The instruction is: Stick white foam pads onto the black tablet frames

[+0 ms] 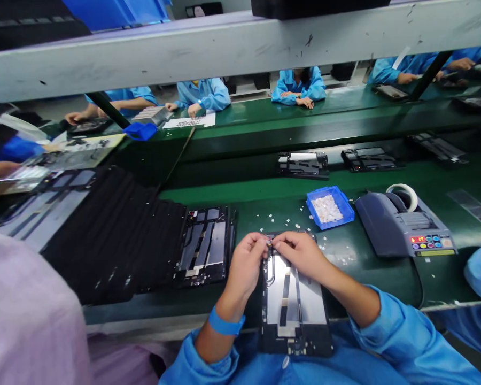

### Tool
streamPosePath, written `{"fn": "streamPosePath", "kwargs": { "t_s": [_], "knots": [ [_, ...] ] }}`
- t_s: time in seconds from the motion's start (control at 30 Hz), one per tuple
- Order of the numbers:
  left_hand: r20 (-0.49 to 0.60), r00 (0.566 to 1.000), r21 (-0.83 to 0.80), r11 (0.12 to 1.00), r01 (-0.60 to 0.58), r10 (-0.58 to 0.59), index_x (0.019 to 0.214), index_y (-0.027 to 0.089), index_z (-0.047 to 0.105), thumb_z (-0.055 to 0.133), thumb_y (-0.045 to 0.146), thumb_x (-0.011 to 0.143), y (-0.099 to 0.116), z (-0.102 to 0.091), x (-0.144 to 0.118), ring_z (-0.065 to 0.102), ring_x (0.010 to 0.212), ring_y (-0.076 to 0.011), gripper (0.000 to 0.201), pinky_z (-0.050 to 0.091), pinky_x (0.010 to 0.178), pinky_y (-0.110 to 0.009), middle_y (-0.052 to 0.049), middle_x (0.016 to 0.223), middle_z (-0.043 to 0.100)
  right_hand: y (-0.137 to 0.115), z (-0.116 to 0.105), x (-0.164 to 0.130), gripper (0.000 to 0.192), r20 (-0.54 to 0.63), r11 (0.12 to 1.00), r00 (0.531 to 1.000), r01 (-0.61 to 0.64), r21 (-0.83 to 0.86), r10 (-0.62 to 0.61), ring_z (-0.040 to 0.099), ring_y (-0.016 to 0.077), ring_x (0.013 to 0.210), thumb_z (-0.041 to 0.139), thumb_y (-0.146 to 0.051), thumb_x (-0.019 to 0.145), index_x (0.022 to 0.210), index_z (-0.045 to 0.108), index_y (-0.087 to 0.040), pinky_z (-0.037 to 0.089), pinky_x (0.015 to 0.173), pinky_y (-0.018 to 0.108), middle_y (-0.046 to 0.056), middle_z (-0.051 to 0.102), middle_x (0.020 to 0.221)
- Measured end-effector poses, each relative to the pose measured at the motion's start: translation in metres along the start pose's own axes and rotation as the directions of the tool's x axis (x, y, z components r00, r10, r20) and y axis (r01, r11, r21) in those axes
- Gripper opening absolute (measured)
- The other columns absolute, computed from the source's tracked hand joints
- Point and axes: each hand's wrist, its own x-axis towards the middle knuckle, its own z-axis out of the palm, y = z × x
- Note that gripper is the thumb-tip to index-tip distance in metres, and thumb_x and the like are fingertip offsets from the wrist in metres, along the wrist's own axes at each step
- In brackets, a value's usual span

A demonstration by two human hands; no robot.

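An opened tablet body (312, 299), silver in the middle with black edges and dark strips, lies in front of me, its near end over the bench edge. At its far left corner my left hand (246, 262) is pinched, thumb against fingers. Beside it, almost touching, my right hand (300, 254) pinches at the same corner. Whatever is between the fingertips is too small to make out. Past my hands sits a small blue tray (348, 214) of pale little pieces, with several more scattered on the green bench.
Left of me are an open tablet body (204, 246) and a long row of dark tablet bodies (124, 235). A grey tape dispenser (380, 224) stands at right. More tablet bodies (303, 164) lie on the conveyor. Co-workers sit opposite; a pink sleeve (32, 315) is close at left.
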Motion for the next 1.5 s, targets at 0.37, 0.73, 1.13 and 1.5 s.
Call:
{"fn": "streamPosePath", "kwargs": {
  "t_s": [0.37,0.73,1.13,1.5],
  "knots": [
    [0.499,0.85,0.746,0.415,-0.52,0.166,0.085,0.024,0.059,0.05,0.018,0.095,0.013,-0.026,0.011,0.062,0.118,-0.0283,0.015,0.045,0.102,-0.047,-0.01,0.118,0.073,0.035,-0.025,0.017,0.031,0.413,0.461,0.84,0.54,-0.704,-0.352,0.054,0.0216,0.092,0.055,-0.022,0.106,0.134,0.067,-0.022,0.039,0.079,0.035,0.009,0.07,0.11],
    [0.295,0.939,0.736,0.586,-0.34,0.175,0.084,0.029,0.062,0.07,0.022,0.078,-0.004,-0.014,0.005,0.061,0.117,-0.0316,0.012,0.048,0.101,-0.045,-0.007,0.111,0.074,0.032,-0.027,0.021,0.029,0.5,0.368,0.82,0.572,-0.733,-0.277,0.049,0.0224,0.09,0.049,-0.019,0.107,0.131,0.065,-0.018,0.032,0.074,0.036,0.009,0.066,0.104],
    [0.062,0.989,0.675,0.724,-0.139,0.132,0.081,0.028,0.064,0.078,0.041,0.075,0.005,-0.02,0.063,0.067,0.092,-0.026,0.02,0.049,0.071,-0.032,-0.001,0.079,0.065,0.035,-0.033,0.023,0.03,0.527,0.374,0.8,0.6,-0.707,-0.287,0.051,0.0224,0.09,0.046,-0.017,0.106,0.13,0.063,-0.016,0.029,0.072,0.035,0.011,0.065,0.103],
    [0.14,0.968,0.76,0.605,-0.238,0.206,0.088,0.023,0.064,0.052,0.029,0.093,-0.02,-0.001,0.024,0.063,0.086,-0.0214,0.014,0.047,0.079,-0.033,-0.004,0.087,0.068,0.033,-0.031,0.024,0.03,0.516,0.404,0.813,0.582,-0.705,-0.271,0.051,0.0224,0.091,0.045,-0.016,0.106,0.129,0.063,-0.016,0.031,0.074,0.035,0.011,0.065,0.103]
  ]
}}
